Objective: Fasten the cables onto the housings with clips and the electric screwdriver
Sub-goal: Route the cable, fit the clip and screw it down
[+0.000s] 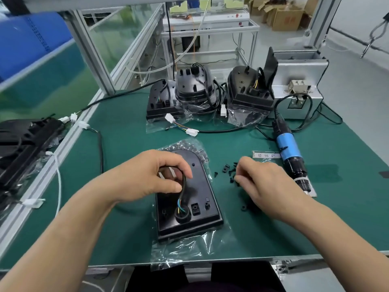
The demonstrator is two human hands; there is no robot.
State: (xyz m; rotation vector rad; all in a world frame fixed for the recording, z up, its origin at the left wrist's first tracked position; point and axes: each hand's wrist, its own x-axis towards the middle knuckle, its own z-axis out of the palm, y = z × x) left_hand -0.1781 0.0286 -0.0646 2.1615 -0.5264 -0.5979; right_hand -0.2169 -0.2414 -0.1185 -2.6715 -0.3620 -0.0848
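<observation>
A black housing (202, 199) lies flat on clear plastic wrap at the middle of the green mat. A black cable (182, 193) with coloured wires rises from a round grommet on it. My left hand (147, 175) pinches this cable in a loop above the housing. To the right, my right hand (259, 180) has its fingers curled down among small black clips and screws (228, 171) scattered on the mat; what its fingertips hold is hidden. The blue and black electric screwdriver (289, 152) lies beyond my right hand.
Three more black housings (248, 91) with cables and white connectors stand at the back of the mat. A grey metal box (299, 85) sits at the back right. More black parts (23, 144) lie on the left bench. A loose clip (243, 207) lies near my right wrist.
</observation>
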